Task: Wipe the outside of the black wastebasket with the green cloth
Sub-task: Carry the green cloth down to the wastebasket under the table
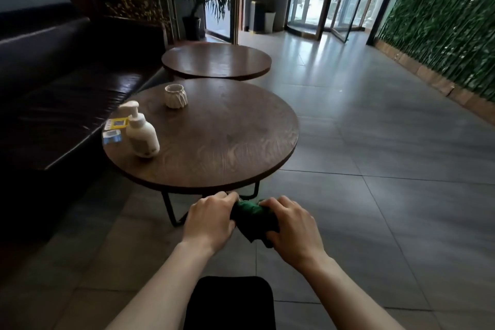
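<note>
The green cloth (253, 215) is bunched up between both my hands, held in the air over the tiled floor just in front of the near round table. My left hand (210, 218) grips its left end and my right hand (293, 229) grips its right end. The black wastebasket (229, 303) stands on the floor at the bottom centre of the view, between my forearms and below the cloth; only its dark top part shows, cut off by the frame edge. Neither hand touches the wastebasket.
A round wooden table (214, 142) carries a white pump bottle (142, 132), a white ribbed cup (176, 95) and small cards (115, 128). A second round table (217, 60) stands behind it. A dark sofa (53, 88) lines the left; a green plant wall (442, 21) runs along the right.
</note>
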Tool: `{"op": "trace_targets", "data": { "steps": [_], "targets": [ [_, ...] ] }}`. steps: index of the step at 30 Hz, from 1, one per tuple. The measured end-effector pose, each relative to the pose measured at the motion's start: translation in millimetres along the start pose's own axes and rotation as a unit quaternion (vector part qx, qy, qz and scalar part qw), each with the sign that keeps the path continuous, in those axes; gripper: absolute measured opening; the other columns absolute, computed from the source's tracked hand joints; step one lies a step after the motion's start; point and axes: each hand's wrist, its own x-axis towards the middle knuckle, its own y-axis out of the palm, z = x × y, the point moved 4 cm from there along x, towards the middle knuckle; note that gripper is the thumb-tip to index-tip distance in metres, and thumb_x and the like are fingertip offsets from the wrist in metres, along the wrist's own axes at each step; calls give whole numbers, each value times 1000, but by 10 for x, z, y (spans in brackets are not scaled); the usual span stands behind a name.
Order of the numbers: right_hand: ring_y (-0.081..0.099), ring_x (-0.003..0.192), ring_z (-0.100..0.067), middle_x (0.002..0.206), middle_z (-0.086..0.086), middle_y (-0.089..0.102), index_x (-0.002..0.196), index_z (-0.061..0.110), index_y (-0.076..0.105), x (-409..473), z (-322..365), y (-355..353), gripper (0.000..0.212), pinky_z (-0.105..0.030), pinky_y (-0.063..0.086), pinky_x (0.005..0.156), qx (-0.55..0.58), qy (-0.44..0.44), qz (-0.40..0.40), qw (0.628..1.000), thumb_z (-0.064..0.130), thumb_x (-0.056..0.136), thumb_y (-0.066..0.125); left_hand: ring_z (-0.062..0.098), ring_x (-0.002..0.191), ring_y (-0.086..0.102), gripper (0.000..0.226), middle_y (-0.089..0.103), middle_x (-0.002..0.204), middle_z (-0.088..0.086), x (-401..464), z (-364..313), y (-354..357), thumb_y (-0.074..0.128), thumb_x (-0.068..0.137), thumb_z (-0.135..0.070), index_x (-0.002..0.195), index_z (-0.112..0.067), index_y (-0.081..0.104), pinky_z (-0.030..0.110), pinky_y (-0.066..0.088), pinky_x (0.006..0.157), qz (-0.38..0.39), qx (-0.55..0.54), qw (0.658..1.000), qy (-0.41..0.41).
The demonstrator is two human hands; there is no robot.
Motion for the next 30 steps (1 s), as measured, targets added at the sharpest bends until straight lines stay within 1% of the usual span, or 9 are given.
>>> {"op": "trace_targets", "data": {
  "steps": [6,12,15,17,20,24,27,30],
  "targets": [
    [61,103,-20,111,7,61,131,35,58,5,-354,872,60,-35,52,79,10,10,-6,1000,26,75,78,27,101,66,37,67,107,-7,-31,265,864,64,83,-31,120,-34,58,37,51,77,-6,2,1000,-7],
    [60,101,-18,111,9,61,131,36,59,-14,-614,1557,58,-30,48,77,37,16,-18,999,26,77,79,27,99,67,34,67,104,-7,-55,498,1564,63,83,-31,116,-34,59,36,51,78,-14,-4,1000,-14],
    [60,100,-18,110,10,61,128,37,60,-22,-724,1836,57,-31,48,75,47,23,-31,998,25,77,81,26,97,67,33,68,104,-9,-68,614,1859,66,82,-31,114,-35,60,36,53,78,-15,-24,999,-25],
    [60,100,-18,111,10,61,127,37,60,-27,-768,2014,56,-32,50,76,62,26,-38,997,23,76,81,25,96,67,33,69,103,-10,-88,686,2036,67,80,-30,112,-36,60,37,55,79,-14,-46,998,-35],
    [61,103,-19,115,10,62,127,36,61,-32,-813,2246,57,-34,52,81,83,21,-43,995,20,76,82,23,95,68,33,70,104,-12,-131,787,2247,67,79,-29,110,-37,61,35,54,78,-25,-53,997,-48],
    [62,105,-21,119,8,63,129,32,61,-55,-860,2452,59,-40,56,87,106,20,-45,993,19,76,83,22,94,68,33,71,101,-13,-162,863,2411,67,75,-29,106,-37,61,34,53,76,-39,-68,995,-54],
    [62,107,-21,120,8,63,131,30,60,-54,-901,2538,59,-41,55,90,128,19,-50,990,21,78,84,19,96,68,34,72,100,-14,-161,869,2461,68,73,-30,105,-38,62,34,55,81,-40,-99,992,-67],
    [63,106,-18,120,10,64,130,29,60,-72,-934,2586,57,-38,56,91,166,24,-62,984,23,79,85,14,92,69,30,73,93,-16,-161,882,2500,70,71,-30,99,-41,65,32,56,79,-37,-157,982,-99]
  ]
}}
